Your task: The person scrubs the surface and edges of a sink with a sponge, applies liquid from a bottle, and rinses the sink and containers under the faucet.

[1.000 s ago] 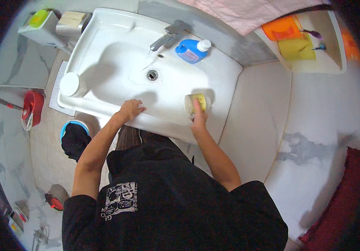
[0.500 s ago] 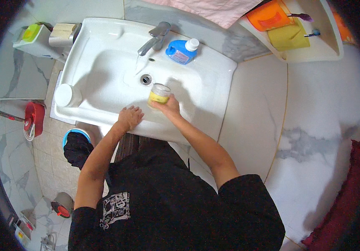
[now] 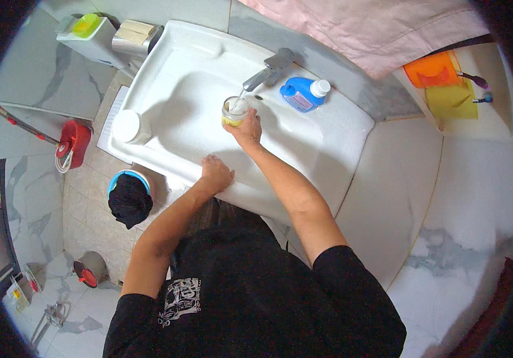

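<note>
My right hand [image 3: 247, 129] is closed around a clear glass jar [image 3: 234, 108] with a yellow label. Its open mouth sits under the stream from the chrome tap [image 3: 268, 70], and water runs into it. The jar is above the white sink [image 3: 176, 110], hiding the drain. On the sink's front rim rests my left hand [image 3: 216, 173], with no object in it and its fingers laid over the edge. Behind the jar, on the back ledge, lies a blue bottle [image 3: 299, 95] with a white cap. A white round tub [image 3: 130, 127] stands at the sink's left corner.
Below the sink's left side, black cloth [image 3: 130, 200] hangs over a blue-rimmed bucket [image 3: 149, 182]. A red mop bucket [image 3: 76, 144] and a grey bin [image 3: 93, 265] stand on the floor. A pink towel [image 3: 370, 30] hangs above, beside a white corner shelf [image 3: 494, 110].
My right hand has brought the jar farther back, from the front of the basin to beneath the tap's stream. The left hand stays on the front rim while the whole view has shifted.
</note>
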### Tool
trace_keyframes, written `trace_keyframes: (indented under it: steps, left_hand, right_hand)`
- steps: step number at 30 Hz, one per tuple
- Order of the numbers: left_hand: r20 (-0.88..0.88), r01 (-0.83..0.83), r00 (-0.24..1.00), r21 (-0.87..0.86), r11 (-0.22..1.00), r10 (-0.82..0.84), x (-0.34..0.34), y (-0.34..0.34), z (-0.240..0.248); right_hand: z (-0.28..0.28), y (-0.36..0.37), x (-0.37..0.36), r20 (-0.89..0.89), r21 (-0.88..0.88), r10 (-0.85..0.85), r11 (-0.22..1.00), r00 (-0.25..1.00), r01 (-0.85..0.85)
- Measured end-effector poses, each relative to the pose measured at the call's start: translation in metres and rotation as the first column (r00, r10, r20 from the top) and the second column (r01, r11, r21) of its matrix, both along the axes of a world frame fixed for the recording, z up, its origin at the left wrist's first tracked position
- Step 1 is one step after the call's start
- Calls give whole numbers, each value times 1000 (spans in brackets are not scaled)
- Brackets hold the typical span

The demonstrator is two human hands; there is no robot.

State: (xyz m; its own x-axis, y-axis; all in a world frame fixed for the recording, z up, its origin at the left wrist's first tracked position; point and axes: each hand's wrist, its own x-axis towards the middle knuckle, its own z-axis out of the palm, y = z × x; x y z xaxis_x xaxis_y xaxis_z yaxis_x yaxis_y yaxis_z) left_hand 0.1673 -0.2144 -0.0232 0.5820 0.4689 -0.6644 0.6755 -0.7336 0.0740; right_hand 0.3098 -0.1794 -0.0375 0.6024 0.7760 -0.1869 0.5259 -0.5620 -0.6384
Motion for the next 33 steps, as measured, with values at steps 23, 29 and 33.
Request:
trace_keyframes:
  steps: [23, 29, 33]
  left_hand:
    - [6, 43, 999, -234, 971, -43, 10, 28, -21]
    - [65, 67, 996, -209, 975, -55, 7, 31, -29]
    - [82, 72, 995, -206, 976, -57, 4, 33, -31]
  right_hand:
    - [29, -137, 63, -520, -104, -349, 932, 780, 348]
    - [66, -152, 131, -549, -245, -626, 754, 553, 610]
    - [59, -151, 139, -709, -194, -578, 711, 405, 676]
